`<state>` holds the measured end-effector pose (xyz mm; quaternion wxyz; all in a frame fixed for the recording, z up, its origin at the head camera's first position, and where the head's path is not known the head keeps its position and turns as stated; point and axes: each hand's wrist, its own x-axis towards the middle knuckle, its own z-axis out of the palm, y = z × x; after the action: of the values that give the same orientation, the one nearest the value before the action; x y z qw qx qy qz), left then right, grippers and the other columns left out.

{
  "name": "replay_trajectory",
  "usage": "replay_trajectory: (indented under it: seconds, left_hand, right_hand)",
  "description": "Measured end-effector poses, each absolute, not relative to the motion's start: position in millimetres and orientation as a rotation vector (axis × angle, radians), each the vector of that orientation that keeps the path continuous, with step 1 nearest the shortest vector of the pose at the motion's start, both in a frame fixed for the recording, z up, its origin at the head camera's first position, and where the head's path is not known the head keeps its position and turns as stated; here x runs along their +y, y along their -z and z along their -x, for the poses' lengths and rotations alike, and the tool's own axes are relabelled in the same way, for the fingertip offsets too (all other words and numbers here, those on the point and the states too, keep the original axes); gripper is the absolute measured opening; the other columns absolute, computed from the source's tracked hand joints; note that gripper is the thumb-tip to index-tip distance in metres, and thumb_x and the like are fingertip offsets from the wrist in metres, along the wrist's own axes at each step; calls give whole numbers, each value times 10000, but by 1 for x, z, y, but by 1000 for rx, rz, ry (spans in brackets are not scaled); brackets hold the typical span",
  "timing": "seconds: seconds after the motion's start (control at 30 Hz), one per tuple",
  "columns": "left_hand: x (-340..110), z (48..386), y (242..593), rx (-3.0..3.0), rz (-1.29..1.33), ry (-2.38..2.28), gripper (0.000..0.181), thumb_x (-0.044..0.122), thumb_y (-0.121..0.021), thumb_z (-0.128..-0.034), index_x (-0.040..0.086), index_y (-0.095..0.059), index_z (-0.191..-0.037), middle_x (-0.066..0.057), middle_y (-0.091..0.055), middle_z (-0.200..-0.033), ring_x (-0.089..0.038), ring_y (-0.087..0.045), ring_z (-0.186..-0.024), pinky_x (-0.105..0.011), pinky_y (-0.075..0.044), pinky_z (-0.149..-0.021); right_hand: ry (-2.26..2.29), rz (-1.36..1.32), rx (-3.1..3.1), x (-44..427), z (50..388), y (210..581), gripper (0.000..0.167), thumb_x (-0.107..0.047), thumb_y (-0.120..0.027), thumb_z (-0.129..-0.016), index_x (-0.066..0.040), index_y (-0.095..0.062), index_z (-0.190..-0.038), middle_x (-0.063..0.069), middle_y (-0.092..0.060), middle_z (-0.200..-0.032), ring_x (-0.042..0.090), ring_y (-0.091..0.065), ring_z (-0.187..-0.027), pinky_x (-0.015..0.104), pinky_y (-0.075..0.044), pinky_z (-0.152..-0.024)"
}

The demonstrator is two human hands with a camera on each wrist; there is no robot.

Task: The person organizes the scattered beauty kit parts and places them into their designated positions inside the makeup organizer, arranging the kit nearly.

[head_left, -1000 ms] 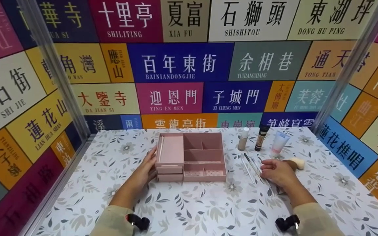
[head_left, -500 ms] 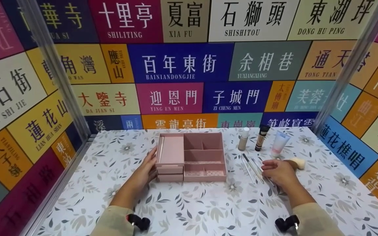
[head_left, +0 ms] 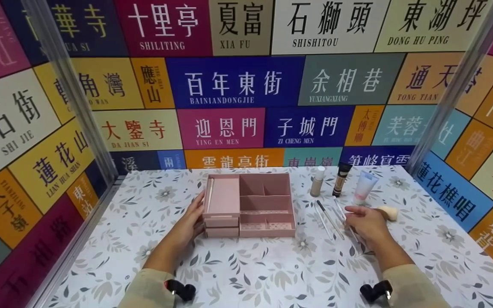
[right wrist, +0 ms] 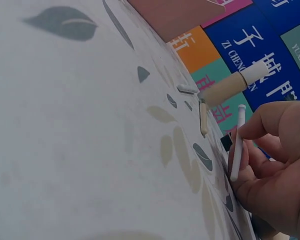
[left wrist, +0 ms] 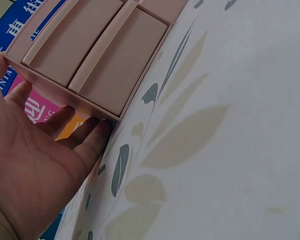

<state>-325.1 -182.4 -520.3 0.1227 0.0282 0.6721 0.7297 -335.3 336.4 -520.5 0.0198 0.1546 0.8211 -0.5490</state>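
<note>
A pink desktop organizer [head_left: 266, 204] with open compartments and two small drawers [left wrist: 121, 55] stands on the table. My left hand [head_left: 188, 222] rests against its left side, fingers extended along the wall in the left wrist view. My right hand [head_left: 368, 224] pinches a thin white pencil-like stick [right wrist: 238, 145] between thumb and fingers, just above the cloth. Left of that hand lie a slim white stick [head_left: 323, 220] and a dark-tipped stick [head_left: 331, 219]. Partly behind the right hand is a makeup brush [head_left: 388, 212] with pale bristles.
Behind the sticks stand a beige bottle with white cap [head_left: 317, 182], a black tube [head_left: 340, 180] and a pale blue-and-pink tube [head_left: 365, 187]. The organizer's left top holds a thin light rod [head_left: 210, 194]. A leaf-patterned cloth [head_left: 250, 273] covers the table; printed panels [head_left: 236, 81] wall it in.
My right hand has moved slightly right, and the pinched white stick has come away from the dark-tipped one. The left hand and organizer have stayed put.
</note>
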Motion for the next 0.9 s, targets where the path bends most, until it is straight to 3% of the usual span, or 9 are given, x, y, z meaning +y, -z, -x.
replay_trajectory:
  seconds: [0.17,0.37,0.67,0.9]
  left_hand:
    - [-182,325,519,1954,-67,-2129,514,491,-458,-1122,589,-320,-1608,68,-254,-1782,-261,-330,-1631,-525,-256,-1348]
    - [-183,326,519,1956,-45,-2119,506,500,-464,-1118,610,-329,-1593,81,-266,-1779,-250,-327,-1634,-517,-255,-1349]
    - [-184,326,519,2027,-113,-2058,550,492,-429,-1131,567,-248,-1646,52,-210,-1799,-281,-314,-1640,-538,-247,-1350]
    - [-184,325,519,2018,-83,-2063,531,535,-448,-1116,611,-278,-1613,88,-232,-1791,-257,-328,-1635,-535,-250,-1350]
  right_hand:
    - [1690,-469,2574,336,336,519,568,-79,-674,-952,-47,-593,-1513,187,-643,-1405,147,-626,-1074,201,-569,-803]
    - [1748,-462,2530,334,336,518,589,-60,-683,-957,-53,-568,-1534,161,-629,-1385,112,-627,-1003,225,-579,-789]
    - [1928,-409,2376,324,332,507,623,-50,-674,-983,-60,-512,-1584,-50,-670,-1173,70,-616,-888,225,-543,-706]
    - [2101,-303,2164,310,325,491,639,-30,-645,-1023,-36,-431,-1625,-95,-648,-1133,93,-616,-964,282,-575,-834]
